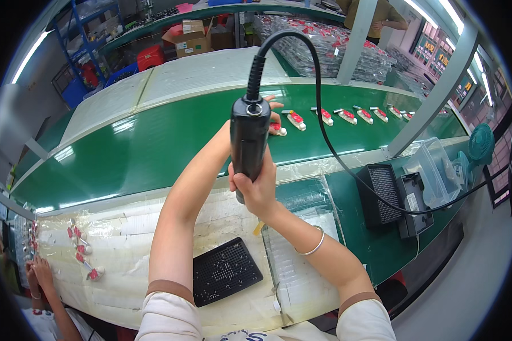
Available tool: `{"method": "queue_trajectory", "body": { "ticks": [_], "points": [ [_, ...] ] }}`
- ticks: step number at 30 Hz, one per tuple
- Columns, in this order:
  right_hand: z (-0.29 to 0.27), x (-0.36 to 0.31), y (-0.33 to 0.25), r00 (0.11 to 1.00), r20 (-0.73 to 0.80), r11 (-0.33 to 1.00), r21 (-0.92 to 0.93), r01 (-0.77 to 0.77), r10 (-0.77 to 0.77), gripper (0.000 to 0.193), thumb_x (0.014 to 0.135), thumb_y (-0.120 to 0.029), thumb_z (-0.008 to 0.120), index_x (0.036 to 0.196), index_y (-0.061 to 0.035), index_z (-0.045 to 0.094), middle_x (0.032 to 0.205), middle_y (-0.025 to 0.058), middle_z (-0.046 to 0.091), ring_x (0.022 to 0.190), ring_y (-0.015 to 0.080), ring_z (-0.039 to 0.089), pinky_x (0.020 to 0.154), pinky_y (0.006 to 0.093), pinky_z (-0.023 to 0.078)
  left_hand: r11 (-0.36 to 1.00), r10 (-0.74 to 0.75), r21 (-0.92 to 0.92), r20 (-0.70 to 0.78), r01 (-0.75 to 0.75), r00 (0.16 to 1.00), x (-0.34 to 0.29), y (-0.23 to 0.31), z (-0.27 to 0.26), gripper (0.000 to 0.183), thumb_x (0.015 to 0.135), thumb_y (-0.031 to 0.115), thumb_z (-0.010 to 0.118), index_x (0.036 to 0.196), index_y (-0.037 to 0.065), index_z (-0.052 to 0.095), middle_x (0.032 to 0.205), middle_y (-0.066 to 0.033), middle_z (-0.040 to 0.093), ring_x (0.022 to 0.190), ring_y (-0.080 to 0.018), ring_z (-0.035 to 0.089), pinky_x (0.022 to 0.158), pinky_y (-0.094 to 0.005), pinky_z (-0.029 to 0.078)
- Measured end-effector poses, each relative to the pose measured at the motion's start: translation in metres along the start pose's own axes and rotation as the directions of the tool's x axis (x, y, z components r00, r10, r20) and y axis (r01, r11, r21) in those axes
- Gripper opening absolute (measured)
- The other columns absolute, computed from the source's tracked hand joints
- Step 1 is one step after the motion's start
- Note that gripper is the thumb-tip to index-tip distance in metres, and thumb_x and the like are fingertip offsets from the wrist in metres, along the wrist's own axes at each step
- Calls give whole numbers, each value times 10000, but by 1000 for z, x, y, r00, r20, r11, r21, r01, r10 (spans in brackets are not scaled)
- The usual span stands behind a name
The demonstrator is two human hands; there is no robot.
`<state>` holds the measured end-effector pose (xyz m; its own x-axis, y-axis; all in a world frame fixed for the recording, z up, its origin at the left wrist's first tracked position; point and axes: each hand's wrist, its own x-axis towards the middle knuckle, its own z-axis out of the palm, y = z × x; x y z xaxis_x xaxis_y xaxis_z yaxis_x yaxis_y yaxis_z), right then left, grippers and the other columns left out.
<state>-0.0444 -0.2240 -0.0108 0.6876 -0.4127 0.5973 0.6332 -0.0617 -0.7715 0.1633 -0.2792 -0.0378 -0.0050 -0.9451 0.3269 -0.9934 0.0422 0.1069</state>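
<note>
**Driver upright over the belt's near edge**

Over the near edge of the green belt (153, 148), the right hand (256, 190) has its grip wrapped tight round the lower body of the black driver (249, 139), which stands upright with its cord (324, 119) arching from the top, down across the belt to the power box (415, 202) on the right. The left hand (270, 111) reaches past the driver; its fingers are mostly hidden behind the tool, so I cannot tell whether they are spread or pinching, only that they rest at the red-and-white part (277, 129) lying on the belt just behind the driver.

To do this step well, the judgement is: keep the driver plumb above the part, keep the left fingers steadying the part and clear of the tip, and press straight down without twisting the wrist. The tip is hidden by the right hand, so alignment cannot be checked here.

Right of the driver, more parts (347, 116) lie in a row along the belt, apart from one another. The cord crosses in front of them, so a wide swing could drag it over them. Near the driver, toward the person, a black tray (224, 273) lies on the taped bench (119, 250) between the forearms. Left of the driver the belt is bare, the best room for moving. Far left of it, another person's hands (37, 273) work at small red pieces.
</note>
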Motion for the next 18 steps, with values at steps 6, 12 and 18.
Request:
{"method": "queue_trajectory", "body": {
  "ticks": [6,12,18],
  "points": [
    [-5,3,-1,1000,-2,997,-74,8,-9,542,727,-357,730,1009,-10,424,679,99,562,575,234,589,541,294,451,997,33,-77,261,-14,965,69,41,6,280,745,427,667,871,177,659,1184,-22,537,1335,-224,244,1077,-567,40],
    [-7,2,-10,995,2,975,-202,94,-96,587,708,-362,740,1092,-36,438,779,142,605,713,306,650,611,327,493,938,286,-235,108,-256,952,116,62,38,337,688,464,700,885,191,685,1081,-15,569,1304,-264,309,1040,-624,-18],
    [-6,7,-7,997,-26,976,-208,69,-76,585,737,-408,707,1081,-24,432,725,123,570,663,278,627,601,315,473,937,213,-312,142,-160,967,133,40,44,374,604,499,727,779,169,706,976,-45,594,1071,-222,509,974,-427,314]
  ]
}}
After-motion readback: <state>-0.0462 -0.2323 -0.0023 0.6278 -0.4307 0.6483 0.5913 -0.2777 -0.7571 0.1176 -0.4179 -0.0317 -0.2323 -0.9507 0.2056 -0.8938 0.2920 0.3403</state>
